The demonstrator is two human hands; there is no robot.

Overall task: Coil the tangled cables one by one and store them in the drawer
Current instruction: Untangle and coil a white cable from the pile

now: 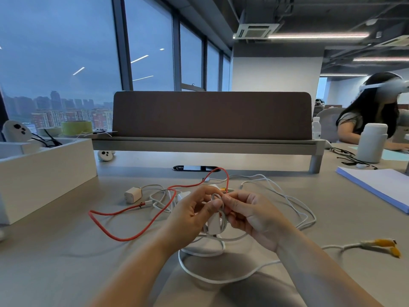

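Thin white cable (224,219) sits between fingertips, small loop raised. We see left hand (190,216) pinching it with curled thumb and forefinger, and right hand (254,218) pinching same loop opposite. White plug block (213,226) hangs just below. Red braided cable (124,237) sprawls left across grey desk (55,262).

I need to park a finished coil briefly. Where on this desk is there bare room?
Bare desk lies near-left, bordered by the red cable and the white box, and right, between the white cables and the paper stack. Crowded: the middle, around the left hand and right hand.
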